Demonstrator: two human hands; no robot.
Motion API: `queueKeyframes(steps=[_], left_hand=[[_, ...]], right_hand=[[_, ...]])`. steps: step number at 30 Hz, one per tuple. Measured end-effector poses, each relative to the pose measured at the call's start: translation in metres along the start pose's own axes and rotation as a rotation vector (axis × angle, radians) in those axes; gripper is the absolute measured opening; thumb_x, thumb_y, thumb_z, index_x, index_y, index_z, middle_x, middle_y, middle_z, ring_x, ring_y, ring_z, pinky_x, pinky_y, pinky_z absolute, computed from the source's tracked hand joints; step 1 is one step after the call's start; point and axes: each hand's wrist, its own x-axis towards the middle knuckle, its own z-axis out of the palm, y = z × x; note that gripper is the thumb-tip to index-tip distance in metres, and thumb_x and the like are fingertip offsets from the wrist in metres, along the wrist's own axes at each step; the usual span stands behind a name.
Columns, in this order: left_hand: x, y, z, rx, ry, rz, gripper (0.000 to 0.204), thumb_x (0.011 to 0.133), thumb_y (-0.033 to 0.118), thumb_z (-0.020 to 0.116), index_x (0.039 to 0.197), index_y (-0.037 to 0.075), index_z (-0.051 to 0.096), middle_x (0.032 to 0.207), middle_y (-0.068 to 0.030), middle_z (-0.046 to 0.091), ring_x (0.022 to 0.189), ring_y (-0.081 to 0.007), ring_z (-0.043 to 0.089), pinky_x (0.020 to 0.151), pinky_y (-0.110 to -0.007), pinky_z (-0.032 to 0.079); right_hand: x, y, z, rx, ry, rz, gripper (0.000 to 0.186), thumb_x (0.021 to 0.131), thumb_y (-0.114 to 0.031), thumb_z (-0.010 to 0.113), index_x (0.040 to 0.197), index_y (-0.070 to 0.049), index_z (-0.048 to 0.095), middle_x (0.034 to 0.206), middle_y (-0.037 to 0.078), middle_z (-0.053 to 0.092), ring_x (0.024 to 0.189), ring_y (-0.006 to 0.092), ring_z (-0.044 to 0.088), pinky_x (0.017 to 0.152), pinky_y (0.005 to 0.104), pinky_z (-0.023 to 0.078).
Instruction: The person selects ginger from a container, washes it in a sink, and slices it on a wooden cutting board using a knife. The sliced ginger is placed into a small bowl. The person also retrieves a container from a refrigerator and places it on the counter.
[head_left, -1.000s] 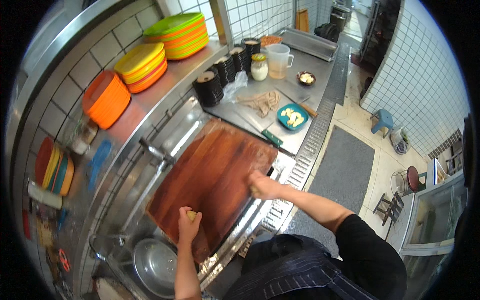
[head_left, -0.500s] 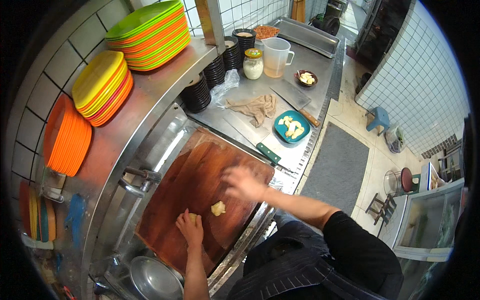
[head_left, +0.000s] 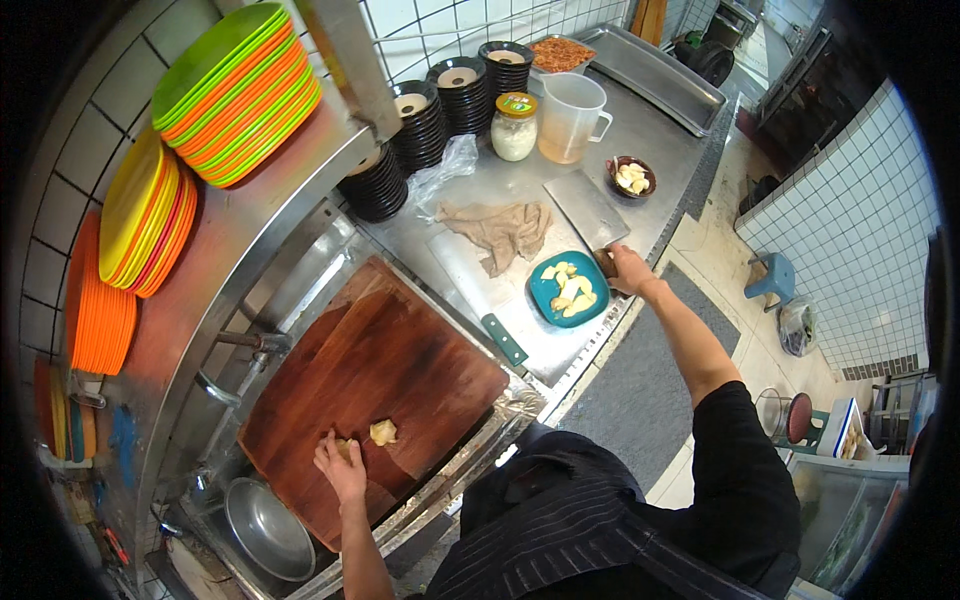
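On the wooden cutting board [head_left: 370, 350], the fingers of my left hand [head_left: 342, 472] are closed over a pale yellow piece that looks like peeled ginger, mostly hidden under them. Just right of that hand lies a second piece of ginger [head_left: 383, 432], untouched. My right hand [head_left: 630, 271] is wrapped round the wooden handle of a cleaver, whose broad blade [head_left: 588, 206] lies on the steel counter, pointing away from me. Beside this hand stands a teal dish [head_left: 541, 304] holding several pale yellow ginger pieces. A knife with a green handle [head_left: 504, 339] lies between board and dish.
Behind the dish is a crumpled brown cloth [head_left: 505, 230]. Farther back stand a lidded glass jar [head_left: 514, 135], a plastic jug [head_left: 565, 120], a small bowl of pale cloves [head_left: 632, 178] and stacked black bowls [head_left: 462, 100]. A metal basin [head_left: 268, 530] sits left of the board; coloured plates [head_left: 240, 95] fill a shelf.
My right hand has gone from above the board to the cleaver's handle and taken hold of it. My left hand stays on its ginger piece. The whole view has shifted.
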Motion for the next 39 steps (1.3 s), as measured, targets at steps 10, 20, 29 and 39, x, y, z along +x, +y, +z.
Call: queueKeyframes(steps=[10, 20, 29, 39], left_hand=[[-0.006, 0.002, 0.007, 0.049, -0.021, 0.035, 0.043, 0.083, 0.021, 0.064, 0.121, 0.004, 0.053, 0.122, -0.0189, 0.045, 0.113, -0.0386, 0.04, 0.098, -0.048, 0.033], [0.002, 0.052, -0.026, 0.056, -0.045, 0.318, 0.057, 0.074, 0.017, 0.07, 0.125, 0.002, 0.048, 0.127, -0.0183, 0.044, 0.122, -0.0373, 0.038, 0.104, -0.049, 0.027], [0.01, 0.041, 0.008, 0.001, -0.259, 0.476, 0.049, 0.071, 0.019, 0.071, 0.116, 0.007, 0.057, 0.116, -0.0119, 0.051, 0.111, -0.0331, 0.045, 0.096, -0.047, 0.033], [0.009, 0.046, 0.021, -0.189, -0.087, 0.501, 0.041, 0.072, 0.007, 0.07, 0.112, 0.006, 0.059, 0.107, -0.0117, 0.052, 0.105, -0.034, 0.047, 0.09, -0.042, 0.041]], right_hand=[[0.02, 0.015, -0.006, -0.043, 0.193, 0.177, 0.05, 0.069, -0.019, 0.069, 0.108, 0.004, 0.048, 0.095, 0.028, 0.063, 0.093, 0.0428, 0.061, 0.08, 0.0454, 0.05], [-0.087, 0.004, 0.003, 1.084, 0.36, 0.105, 0.019, 0.088, -0.022, 0.059, 0.095, -0.004, 0.055, 0.062, 0.002, 0.053, 0.048, 0.0091, 0.048, 0.042, 0.0242, 0.037], [-0.177, -0.045, -0.034, 1.487, 0.282, 0.2, 0.033, 0.094, -0.047, 0.049, 0.085, -0.019, 0.036, 0.055, -0.004, 0.035, 0.04, 0.0054, 0.03, 0.037, 0.0224, 0.03], [-0.295, 0.092, 0.087, 0.811, 0.333, 0.72, 0.019, 0.094, -0.03, 0.051, 0.093, -0.011, 0.049, 0.053, -0.002, 0.04, 0.039, 0.011, 0.041, 0.035, 0.0262, 0.035]])
